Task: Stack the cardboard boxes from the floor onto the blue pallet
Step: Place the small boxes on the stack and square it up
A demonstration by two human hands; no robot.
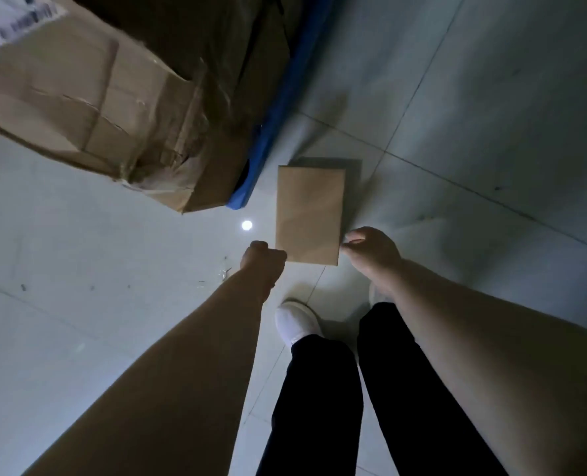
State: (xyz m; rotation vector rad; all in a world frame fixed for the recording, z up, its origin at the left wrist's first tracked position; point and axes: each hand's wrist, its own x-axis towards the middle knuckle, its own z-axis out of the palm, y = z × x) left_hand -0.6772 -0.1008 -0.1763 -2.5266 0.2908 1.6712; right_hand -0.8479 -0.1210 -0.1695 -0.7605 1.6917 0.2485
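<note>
A small plain cardboard box (309, 214) is just above the tiled floor in front of my feet, casting a shadow behind it. My left hand (262, 261) grips its near left corner and my right hand (371, 250) grips its near right edge. Up and to the left, a large crumpled, taped cardboard box (96, 97) rests on the blue pallet (278, 108), whose edge runs diagonally from the top centre down to a corner just left of the small box.
Pale floor tiles (491, 115) spread to the right and left. A bright light reflection (247, 225) shines on the floor near the pallet corner. My white shoe (295, 321) and dark trouser legs (353, 389) are directly below the box. Small debris lies at left.
</note>
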